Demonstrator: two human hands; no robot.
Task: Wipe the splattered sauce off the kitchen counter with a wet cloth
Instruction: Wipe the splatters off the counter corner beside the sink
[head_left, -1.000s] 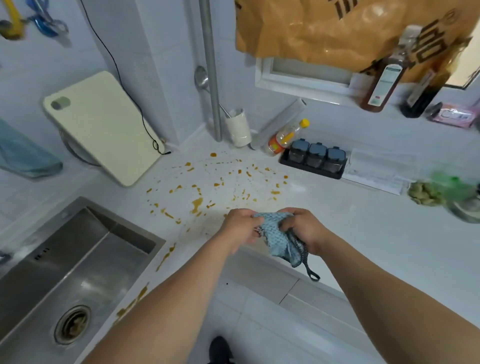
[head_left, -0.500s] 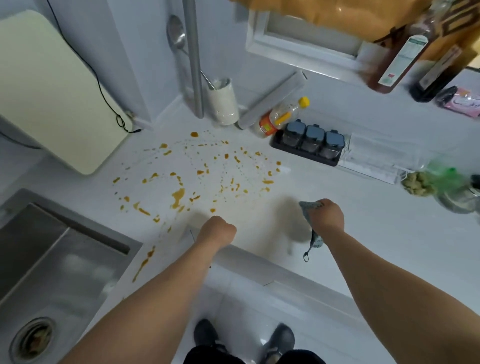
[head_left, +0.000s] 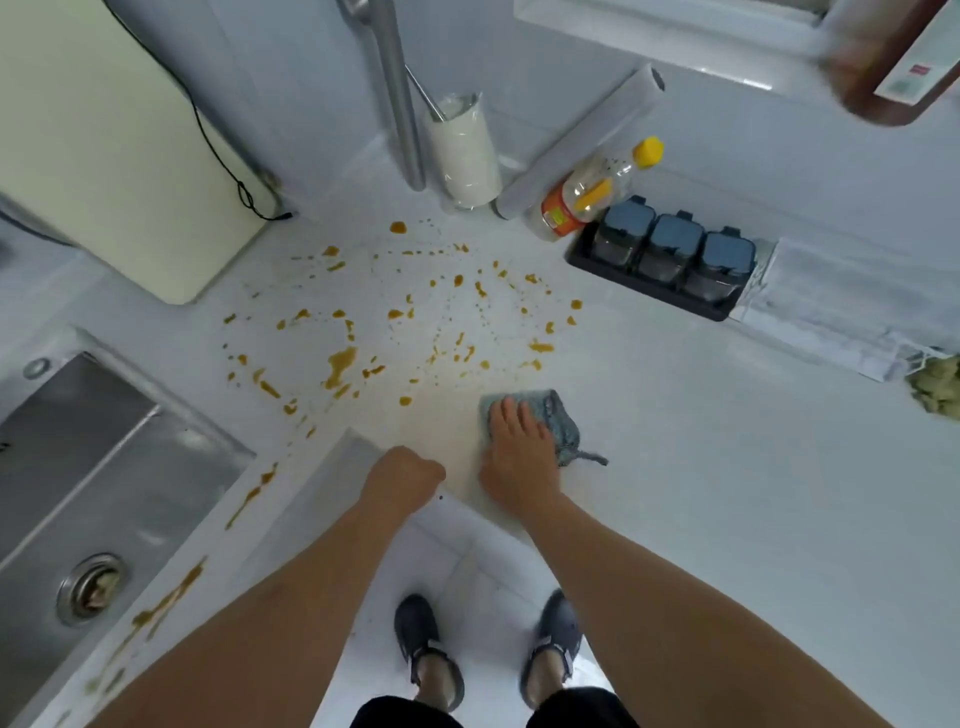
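I see my right hand (head_left: 519, 457) lying flat on the cloth (head_left: 545, 423), fingers straight and a little spread, pressing it onto the white worktop (head_left: 727, 467) near the front edge. The cloth is blue-grey and bunched; its hanging loop trails out to the right, past my wrist. My left hand (head_left: 402, 480) is curled into a loose fist holding nothing, resting at the worktop's front edge just left of the right hand, the two apart.

The sauce (head_left: 340, 364) is spattered in orange-brown drops and streaks across the worktop beyond and to the left of the cloth; the nearest drops sit just past the cloth's far edge. More streaks run along the narrow strip between the sink (head_left: 78, 493) and the front edge. The patch of worktop between my hands looks faintly tinted.

At the back stand a white cup (head_left: 465, 156) with a utensil handle in it, a grey roll (head_left: 582, 143) leaning on the wall, and a bottle (head_left: 592, 195) with a yellow cap lying tilted; its orange label carries writing too blurred for me to read. Beside it a black tray (head_left: 587, 257) holds three dark-lidded jars. A cutting board (head_left: 104, 145) leans at the left with a black cord across it. At the top right a brown bottle (head_left: 893, 57) shows a white label with a small red mark, unreadable.
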